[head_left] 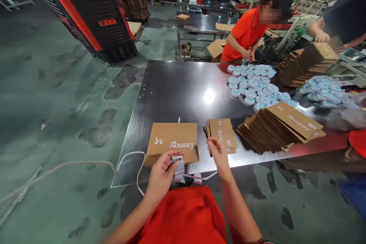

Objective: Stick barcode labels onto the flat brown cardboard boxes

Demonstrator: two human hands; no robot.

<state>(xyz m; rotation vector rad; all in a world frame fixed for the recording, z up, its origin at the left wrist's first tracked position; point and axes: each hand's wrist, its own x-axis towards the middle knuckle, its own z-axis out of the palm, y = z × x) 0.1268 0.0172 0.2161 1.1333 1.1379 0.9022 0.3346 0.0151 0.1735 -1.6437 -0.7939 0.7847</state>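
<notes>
1. Orange shirt (183, 217) lies below both hands.
2. Left hand (161, 177) holds small barcode card (178, 168) above brown box (171, 141).
3. Right hand (219, 156) is open and empty, near flat boxes (223, 133) on metal table (177, 95).

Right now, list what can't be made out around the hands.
Head view, barcoded slip in the left hand: print too small to read, partly covered by fingers.
Head view, lower edge of the kraft card: hidden behind the left hand.
Head view, labels on the round tins: too small to read.
Head view, person at the right: cut off by the frame edge.
</notes>
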